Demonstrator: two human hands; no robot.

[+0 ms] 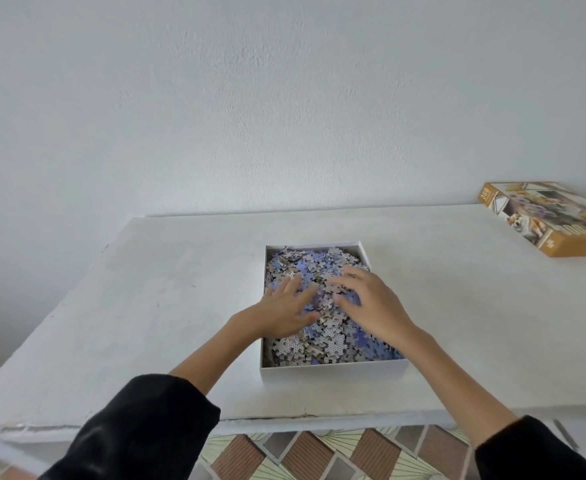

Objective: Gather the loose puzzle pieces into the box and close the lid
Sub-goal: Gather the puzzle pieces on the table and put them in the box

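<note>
A white open box (333, 371) stands in the middle of the table, heaped with blue and pale puzzle pieces (322, 268). My left hand (284, 310) lies flat on the pile at its left side, fingers spread and straight. My right hand (367, 303) rests on the pile at its right side, fingers slightly bent over the pieces, hiding those beneath. The orange printed lid (548, 216) lies apart at the table's far right corner, picture side up.
The white table (146, 306) runs back to a pale wall (284, 98). Its front edge is near my sleeves, with a patterned tiled floor (319, 455) below.
</note>
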